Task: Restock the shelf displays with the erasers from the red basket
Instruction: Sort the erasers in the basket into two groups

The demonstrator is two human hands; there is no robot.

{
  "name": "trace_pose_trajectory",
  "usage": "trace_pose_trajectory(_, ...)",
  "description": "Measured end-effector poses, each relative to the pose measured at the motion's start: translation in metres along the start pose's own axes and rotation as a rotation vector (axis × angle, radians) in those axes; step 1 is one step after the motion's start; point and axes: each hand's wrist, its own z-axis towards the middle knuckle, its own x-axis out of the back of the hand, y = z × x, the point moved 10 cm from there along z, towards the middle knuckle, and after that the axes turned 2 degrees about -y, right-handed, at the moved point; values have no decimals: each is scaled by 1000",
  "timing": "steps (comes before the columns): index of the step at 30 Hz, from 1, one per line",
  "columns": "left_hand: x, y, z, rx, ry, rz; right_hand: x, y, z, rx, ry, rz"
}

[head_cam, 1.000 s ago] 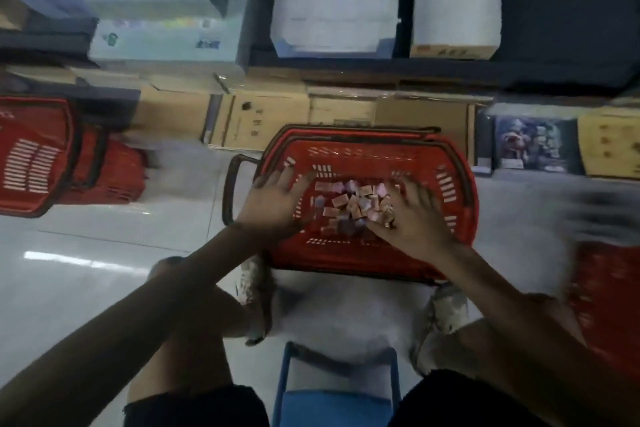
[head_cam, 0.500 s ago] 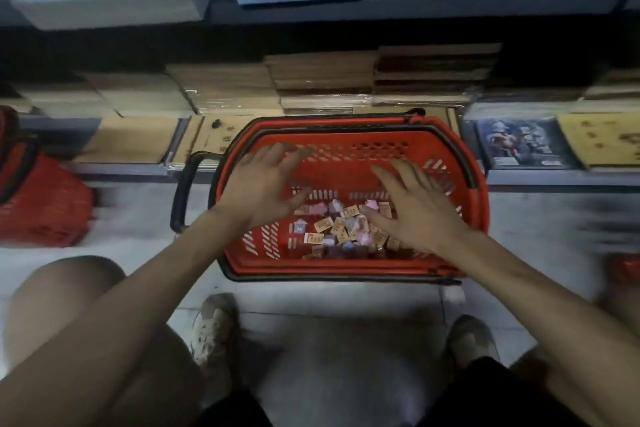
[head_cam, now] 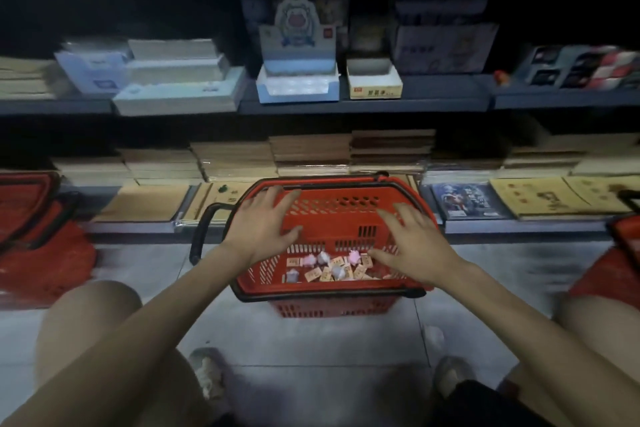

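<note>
The left grip (head_cam: 259, 229) is hovering over the red basket (head_cam: 346, 215), fingers spread and holding nothing. The right grip (head_cam: 415, 246) is doing likewise, also empty. The erasers (head_cam: 332, 267) are lying loose on the basket floor, below and between both grips, nearest the right thumb. Lowering one grip and gathering a small handful is probably safest, since small pieces spill easily. The open display boxes (head_cam: 298, 87) are sitting on the shelf well beyond both grips.
</note>
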Motion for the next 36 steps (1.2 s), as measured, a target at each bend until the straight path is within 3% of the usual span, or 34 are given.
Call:
trace_pose_trajectory(7, -18, -10, 0, -9, -40, 19, 2, -10, 11, 98, -38, -116)
trace_pose_trajectory(13, -86, -45, -12, 105, -199, 26, -59, 25, 19, 95, -187, -260)
trace_pose_trajectory(20, -128, -59, -25, -2, -280, 181, -107, 45, 47, 129, -203, -375)
trace_pose_trajectory(28, -133, -61, 26, -66, -418, 238, -146, 72, 79, 182, -555, -488)
trace_pose_trajectory(36, -128, -56, 13, -89, -439, 352, -119, 75, 77, 84, -416, -550)
